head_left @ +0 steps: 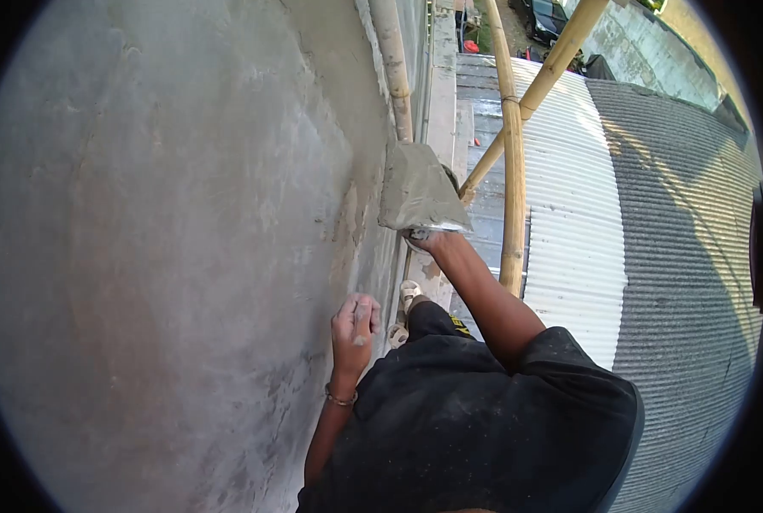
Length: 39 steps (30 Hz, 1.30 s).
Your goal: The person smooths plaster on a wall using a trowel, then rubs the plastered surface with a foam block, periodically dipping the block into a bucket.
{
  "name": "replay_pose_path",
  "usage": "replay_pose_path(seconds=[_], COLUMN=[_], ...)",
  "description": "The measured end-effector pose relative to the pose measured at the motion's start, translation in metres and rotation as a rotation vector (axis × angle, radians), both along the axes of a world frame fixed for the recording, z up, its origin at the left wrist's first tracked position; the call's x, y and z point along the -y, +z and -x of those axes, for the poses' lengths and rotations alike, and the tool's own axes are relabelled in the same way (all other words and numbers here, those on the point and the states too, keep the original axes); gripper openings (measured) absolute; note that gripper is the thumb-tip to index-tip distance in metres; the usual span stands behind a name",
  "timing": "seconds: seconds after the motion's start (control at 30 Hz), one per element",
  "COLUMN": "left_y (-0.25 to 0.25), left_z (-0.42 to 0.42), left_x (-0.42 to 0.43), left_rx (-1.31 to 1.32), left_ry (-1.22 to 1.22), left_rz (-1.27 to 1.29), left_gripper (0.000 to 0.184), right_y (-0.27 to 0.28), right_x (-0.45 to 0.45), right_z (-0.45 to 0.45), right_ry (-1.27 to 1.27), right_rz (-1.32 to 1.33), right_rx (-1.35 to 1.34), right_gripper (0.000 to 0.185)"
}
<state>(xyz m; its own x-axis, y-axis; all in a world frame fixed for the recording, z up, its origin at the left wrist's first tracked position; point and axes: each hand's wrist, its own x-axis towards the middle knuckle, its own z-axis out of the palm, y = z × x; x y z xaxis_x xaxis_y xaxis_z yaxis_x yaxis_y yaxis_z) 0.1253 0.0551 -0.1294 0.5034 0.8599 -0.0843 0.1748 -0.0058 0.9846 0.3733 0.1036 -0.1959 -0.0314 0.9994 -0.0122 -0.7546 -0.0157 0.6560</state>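
My right hand [424, 240] is closed on a trowel, mostly hidden beneath it. A thick load of wet grey mortar [420, 188] covers the trowel, and only a thin metal edge of the blade [451, 227] shows. The load is close beside the plastered wall [193, 239]; whether it touches cannot be told. Lower down, my left hand [356, 323] is held in front of the wall with its fingers curled in, dusted with cement. Nothing shows in that hand.
Bamboo poles [513, 171] stand and cross at the right, and another pole [393, 68] runs along the wall. Below are narrow planks [441, 94], my sandalled foot [410, 293] and corrugated roofing [574, 205]. A dark car [545, 19] is far below.
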Motion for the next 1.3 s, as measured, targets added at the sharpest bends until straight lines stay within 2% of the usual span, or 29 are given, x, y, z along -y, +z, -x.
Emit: replay_pose_path(seconds=[0.03,0.07,0.1,0.23,0.27,0.33,0.4,0.47,0.53,0.6,0.67,0.7,0.73,0.8,0.87,0.93,0.97,1.0,1.03,1.1,1.13,1.2,1.23,1.27,1.3], left_y=[-0.019,-0.038,-0.051,-0.091,-0.102,-0.124,-0.149,-0.182,-0.224,-0.270,-0.325,-0.355,-0.378,-0.424,-0.464,-0.500,-0.519,-0.534,-0.545,-0.564,-0.577,-0.599,-0.616,-0.623,-0.625], left_z=[-0.018,-0.034,-0.051,-0.124,-0.140,-0.176,-0.213,-0.260,-0.302,-0.338,-0.363,-0.375,-0.388,-0.405,-0.427,-0.439,-0.441,-0.442,-0.445,-0.453,-0.453,-0.452,-0.448,-0.446,-0.444], left_x=[-0.008,-0.015,-0.021,-0.038,-0.048,-0.069,-0.095,-0.128,-0.154,-0.181,-0.202,-0.211,-0.219,-0.228,-0.238,-0.245,-0.251,-0.253,-0.256,-0.264,-0.267,-0.271,-0.272,-0.274,-0.276], left_rx=[0.139,0.152,0.162,0.290,0.274,0.154,0.085,0.021,0.066,0.116,0.336,0.345,0.323,0.408,0.298,0.229,0.250,0.244,0.190,0.061,0.058,0.079,0.104,0.107,0.072], left_ry=[-0.078,-0.156,-0.229,-0.185,-0.188,-0.090,-0.041,0.004,0.080,0.157,0.266,0.252,0.257,0.071,0.187,0.259,0.164,0.177,0.204,0.237,0.248,0.204,0.199,0.201,0.192], left_rz=[0.446,0.600,0.752,0.902,0.911,0.951,0.935,0.910,1.167,1.239,1.457,1.505,1.515,1.599,1.657,1.659,1.636,1.645,1.608,1.500,1.514,1.462,1.473,1.481,1.445], left_gripper=[0.026,0.028,0.031,0.037,0.037,0.038,0.039,0.039,0.037,0.032,0.028,0.019,0.019,0.019,0.017,0.016,0.016,0.016,0.016,0.016,0.016,0.016,0.014,0.014,0.013], right_y=[-0.010,-0.021,-0.038,-0.116,-0.126,-0.150,-0.185,-0.221,-0.263,-0.310,-0.359,-0.387,-0.414,-0.475,-0.541,-0.590,-0.613,-0.631,-0.663,-0.732,-0.741,-0.740,-0.753,-0.777,-0.805], right_x=[0.008,0.012,0.011,-0.001,-0.006,-0.020,-0.045,-0.062,-0.103,-0.108,-0.115,-0.128,-0.126,-0.115,-0.114,-0.110,-0.110,-0.107,-0.103,-0.097,-0.100,-0.118,-0.118,-0.115,-0.107], right_z=[0.002,0.002,-0.001,-0.026,-0.035,-0.059,-0.088,-0.113,-0.166,-0.184,-0.197,-0.209,-0.222,-0.240,-0.264,-0.250,-0.255,-0.261,-0.267,-0.278,-0.284,-0.301,-0.302,-0.305,-0.308], right_ry=[-0.084,-0.159,-0.122,-0.006,-0.013,-0.056,-0.084,-0.069,-0.024,0.040,0.118,0.166,0.213,0.340,0.479,0.628,0.812,1.003,1.031,1.012,1.038,1.071,1.185,1.195,1.135], right_rz=[0.050,0.107,0.342,0.393,0.400,0.559,0.532,0.710,0.902,1.087,1.261,1.340,1.417,1.548,1.653,1.724,1.727,1.717,1.708,1.304,1.295,1.377,1.352,1.353,1.150], right_rx=[0.179,0.358,0.358,0.227,0.212,0.441,0.366,0.588,0.801,1.021,1.245,1.359,1.478,1.721,1.954,2.207,2.281,2.352,2.345,2.545,2.541,2.098,2.163,2.166,2.413], right_gripper=[0.031,0.029,0.023,0.020,0.020,0.022,0.027,0.028,0.029,0.030,0.031,0.032,0.032,0.033,0.035,0.036,0.039,0.045,0.045,0.057,0.057,0.063,0.058,0.058,0.054])
